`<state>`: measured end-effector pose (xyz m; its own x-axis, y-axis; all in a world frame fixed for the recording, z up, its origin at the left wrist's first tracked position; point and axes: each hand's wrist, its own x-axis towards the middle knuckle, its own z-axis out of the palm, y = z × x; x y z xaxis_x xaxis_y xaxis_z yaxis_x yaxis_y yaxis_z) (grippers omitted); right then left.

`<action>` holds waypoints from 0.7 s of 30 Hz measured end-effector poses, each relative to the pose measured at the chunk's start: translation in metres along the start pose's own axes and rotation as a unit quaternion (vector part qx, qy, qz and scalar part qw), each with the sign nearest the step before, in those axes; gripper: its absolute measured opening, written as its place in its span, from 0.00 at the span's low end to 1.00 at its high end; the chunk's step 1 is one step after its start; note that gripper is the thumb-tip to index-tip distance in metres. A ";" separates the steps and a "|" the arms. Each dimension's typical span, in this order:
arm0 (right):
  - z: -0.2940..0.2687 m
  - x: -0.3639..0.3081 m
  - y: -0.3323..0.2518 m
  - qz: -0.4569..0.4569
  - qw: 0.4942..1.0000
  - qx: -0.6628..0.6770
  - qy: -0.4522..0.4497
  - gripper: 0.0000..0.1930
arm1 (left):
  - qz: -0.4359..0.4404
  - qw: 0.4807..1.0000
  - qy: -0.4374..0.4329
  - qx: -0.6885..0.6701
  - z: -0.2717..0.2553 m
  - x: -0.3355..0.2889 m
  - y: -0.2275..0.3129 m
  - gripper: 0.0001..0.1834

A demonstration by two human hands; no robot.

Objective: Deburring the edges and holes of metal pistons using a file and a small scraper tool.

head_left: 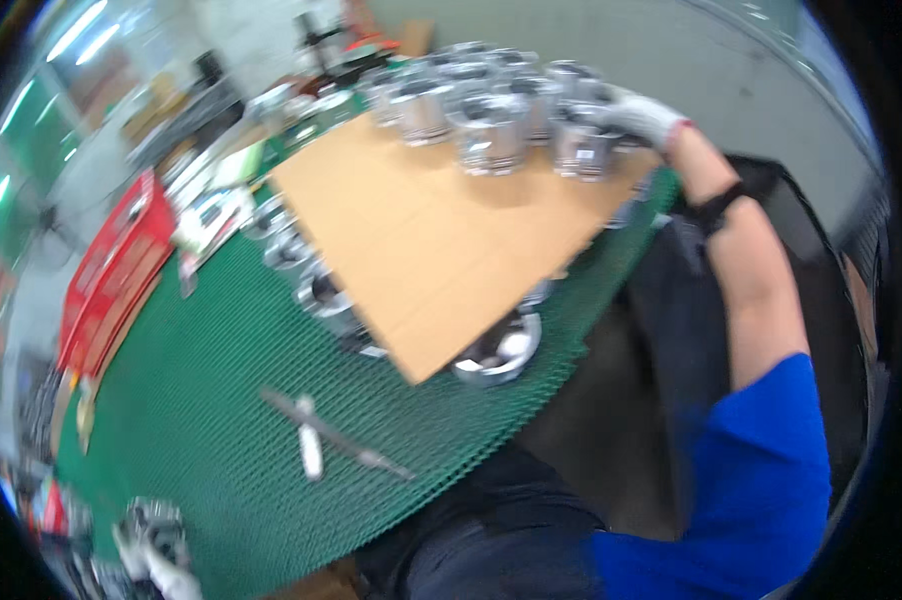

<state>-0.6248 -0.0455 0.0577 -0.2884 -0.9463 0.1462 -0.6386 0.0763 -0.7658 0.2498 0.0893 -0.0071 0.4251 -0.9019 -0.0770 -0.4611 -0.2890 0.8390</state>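
My right hand, in a white glove, reaches to the far right of the cardboard sheet. Its fingers are closed on a shiny piston at the right end of a cluster of pistons standing on the sheet. More pistons show below the cardboard, along its left edge, and one large metal ring-shaped piece sits under its near corner. At the lower left, blurred, my gloved left hand is wrapped around a grey metal piston.
A green ribbed mat covers the table. On it lie a long thin metal file-like tool and a small white-handled tool. Red bins line the left edge, with a brush nearby. Cluttered papers lie beyond.
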 end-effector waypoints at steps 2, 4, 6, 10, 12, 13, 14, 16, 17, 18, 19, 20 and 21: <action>0.005 -0.001 -0.026 -0.024 0.990 -0.136 -0.025 0.33 | -0.014 0.992 0.124 0.014 0.020 -0.040 -0.012 0.26; 0.004 0.008 -0.008 -0.052 0.977 -0.207 0.012 0.39 | 0.214 0.911 0.032 0.351 0.039 -0.085 0.018 0.24; -0.008 0.013 0.042 -0.007 0.998 -0.035 0.057 0.38 | 0.276 0.911 -0.014 0.307 0.061 -0.089 0.027 0.24; -0.046 0.008 0.111 -0.109 0.970 0.202 0.075 0.39 | 0.316 0.911 -0.069 0.258 0.079 -0.082 0.027 0.20; -0.034 -0.006 0.099 -0.082 0.976 0.197 0.038 0.39 | 0.308 0.918 -0.061 0.241 0.078 -0.089 0.026 0.20; -0.019 -0.027 0.064 -0.047 0.982 0.183 0.025 0.39 | 0.319 0.920 -0.069 0.218 0.077 -0.093 0.025 0.19; 0.002 -0.060 0.012 -0.115 0.987 0.108 0.028 0.39 | 0.313 0.923 -0.075 0.210 0.079 -0.090 0.021 0.19; 0.037 -0.135 -0.090 -0.240 0.967 -0.050 0.074 0.39 | 0.398 0.899 -0.077 0.168 0.088 -0.085 0.017 0.19; 0.063 -0.140 -0.093 -0.200 0.979 0.037 0.007 0.39 | 0.370 0.907 -0.090 0.178 0.096 -0.095 0.032 0.18; 0.081 -0.157 -0.119 -0.158 0.981 0.098 -0.046 0.39 | 0.370 0.908 -0.102 0.166 0.097 -0.096 0.035 0.18; 0.120 -0.173 -0.158 -0.168 0.975 0.112 -0.092 0.38 | 0.380 0.906 -0.091 0.161 0.098 -0.100 0.034 0.18; 0.171 -0.188 -0.204 -0.178 0.964 0.124 -0.151 0.36 | 0.378 0.909 -0.077 0.156 0.095 -0.109 0.024 0.17; 0.209 -0.203 -0.247 -0.202 0.958 0.069 -0.193 0.36 | 0.368 0.915 -0.057 0.153 0.090 -0.117 0.013 0.17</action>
<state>-0.2595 0.0618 0.0868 0.2639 -0.9376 0.2264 -0.5345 -0.3375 -0.7748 0.1234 0.1620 -0.0357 -0.1644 -0.9115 0.3769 -0.7940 0.3490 0.4977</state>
